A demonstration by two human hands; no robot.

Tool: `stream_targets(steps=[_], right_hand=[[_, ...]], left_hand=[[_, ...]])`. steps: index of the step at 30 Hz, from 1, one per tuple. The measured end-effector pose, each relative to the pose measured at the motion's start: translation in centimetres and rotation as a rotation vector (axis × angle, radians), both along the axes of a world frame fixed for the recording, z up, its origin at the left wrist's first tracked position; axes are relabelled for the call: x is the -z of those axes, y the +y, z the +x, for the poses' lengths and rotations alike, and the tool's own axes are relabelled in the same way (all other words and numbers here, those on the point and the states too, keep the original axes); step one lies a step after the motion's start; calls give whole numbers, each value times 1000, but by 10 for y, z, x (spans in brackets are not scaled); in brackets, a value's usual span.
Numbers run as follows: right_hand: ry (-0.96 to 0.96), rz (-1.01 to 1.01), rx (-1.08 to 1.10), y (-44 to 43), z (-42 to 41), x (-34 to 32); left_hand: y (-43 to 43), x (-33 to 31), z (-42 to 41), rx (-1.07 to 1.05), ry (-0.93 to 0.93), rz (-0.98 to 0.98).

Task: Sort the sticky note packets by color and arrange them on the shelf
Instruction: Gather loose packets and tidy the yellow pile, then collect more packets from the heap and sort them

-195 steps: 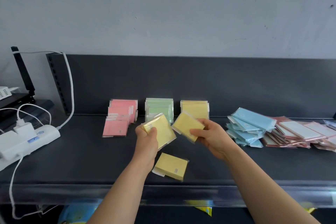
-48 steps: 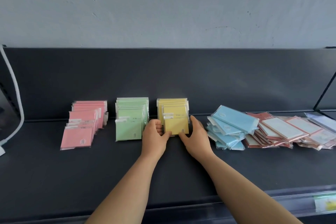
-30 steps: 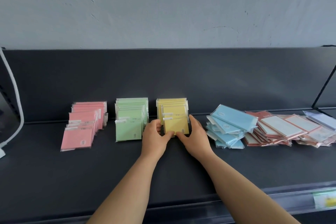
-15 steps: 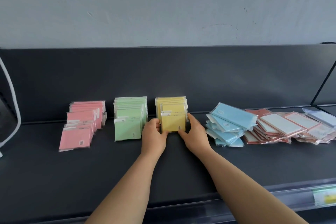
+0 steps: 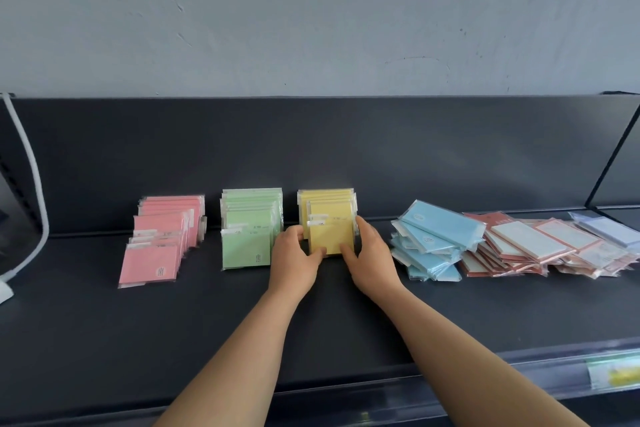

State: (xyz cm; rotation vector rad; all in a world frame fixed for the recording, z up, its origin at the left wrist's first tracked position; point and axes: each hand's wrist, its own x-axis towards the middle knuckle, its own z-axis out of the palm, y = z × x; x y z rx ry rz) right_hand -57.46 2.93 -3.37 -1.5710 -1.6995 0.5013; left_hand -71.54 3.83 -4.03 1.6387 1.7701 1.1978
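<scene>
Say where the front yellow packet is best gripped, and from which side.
Grip its left and right edges, from the front. The front yellow packet leans back on its row, flat face forward, and gaps to the green row and blue pile leave both edges free. The left hand and right hand hold it there.

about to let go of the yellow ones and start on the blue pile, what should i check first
1. Yellow row lined up: ok. The left hand and right hand hold the front packet by its sides, in line with those behind.
2. Colours unmixed in the pink row, green row and yellow row: ok.
3. Pink row tidy: not ok, its packets sit stepped and skewed.
4. Blue pile sorted: not ok. It is a loose heap against the red-edged pile.
5. Shelf space for a blue row right of the yellow: cannot tell, only a narrow gap shows before the heap.
</scene>
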Motion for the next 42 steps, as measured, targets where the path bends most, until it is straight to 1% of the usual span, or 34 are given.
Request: stream_targets(steps=[6,10,12,14,16,19,21,24,26,28,33,36,37,40,42], right_hand=[[-43,186,-46,-24,6,-29],[-122,257,49,-44,44,-54],[-153,291,119,-47,71,-61],[-235,258,200,-46,100,-65],[-378,175,246,-43,125,-67],[-548,-1,230,-33,148,-62],[-581,-104,184,-27,155,-59],[-535,-164,116,-23,163,-64],[-513,-155,96,-24,167,-68],[-446,-120,90,-25,170,-71],[-64,-53,15,-26,186,-75],[165,-13,42,-30,203,-79],[201,-7,52,-31,208,-80],[230,-20,54,-35,219,-76],[253,-12,61,-37,223,-73]], left_hand=[[-15,-30,5,2,-26,153],[-24,-50,27,56,-56,218],[-29,-58,45,105,-78,202],[-33,-64,65,157,-89,130],[-36,-65,87,220,-102,43],[-38,-64,116,281,-90,-38],[-38,-63,129,268,-92,-77],[-35,-60,140,203,-126,-97],[-33,-58,144,168,-155,-112],[-34,-55,147,129,-157,-130],[-42,-45,146,60,-176,-148],[-48,-41,147,32,-214,-146],[-50,-40,148,22,-236,-145],[-55,-35,148,-1,-323,-154],[-59,-34,146,-2,-453,-188]])
